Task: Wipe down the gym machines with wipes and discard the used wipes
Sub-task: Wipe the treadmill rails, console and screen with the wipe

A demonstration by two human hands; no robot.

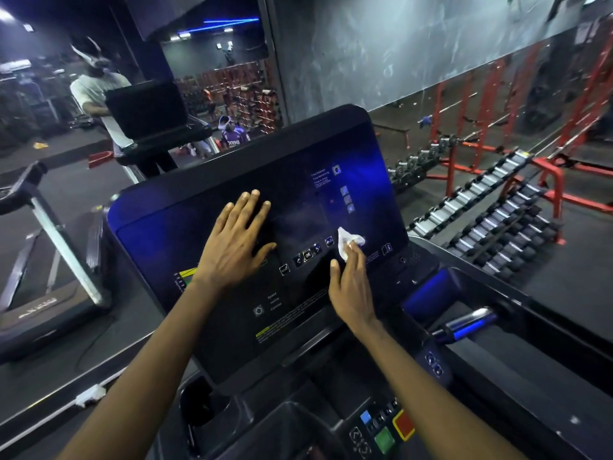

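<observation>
A black treadmill console (pixel 205 300) with a dark glossy panel fills the middle of the view. My left hand (pixel 237 239) lies flat on the panel's upper left, fingers straight and spread. My right hand (pixel 351 283) presses a crumpled white wipe (pixel 348 242) against the panel beside a row of small buttons, the fingers over the wipe.
A silver handlebar (pixel 471 322) sticks out at the console's right. Coloured buttons (pixel 384 436) sit on the lower console. Dumbbell racks (pixel 491 224) and red frames (pixel 497 104) stand to the right. A mirror (pixel 132 104) ahead reflects people, and another treadmill (pixel 43 247) is on the left.
</observation>
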